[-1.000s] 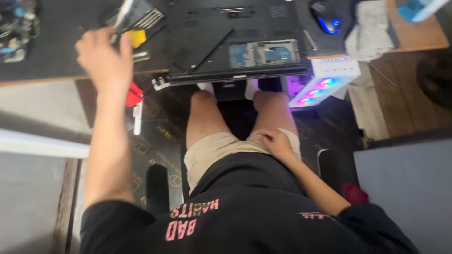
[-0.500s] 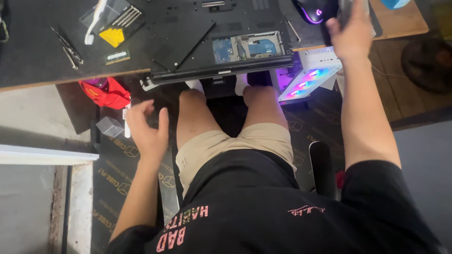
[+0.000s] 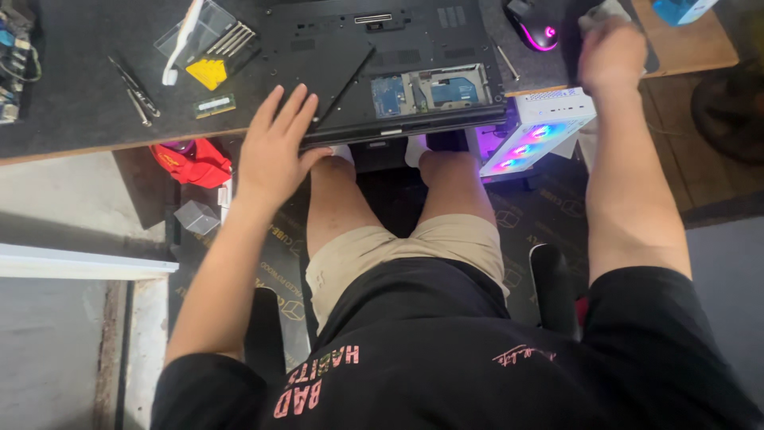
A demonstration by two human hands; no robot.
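Left hand (image 3: 274, 147) spread flat, fingers wide, on the upturned black laptop (image 3: 382, 68) at the desk's (image 3: 72, 111) near edge, right hand (image 3: 611, 56) bunched on a pale cloth (image 3: 605, 12); probably stiff, weighty, fragile inside, best gripped by its edges.

Single head-worn view looks steeply down, close over the desk (image 3: 79, 103).

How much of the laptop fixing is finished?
Done: the laptop lies bottom up, one bay uncovered, boards showing; a loose memory stick lies beside it. In hand: left hand rests flat on its front edge; right hand reaches by the mouse. Left: the bay is uncovered.
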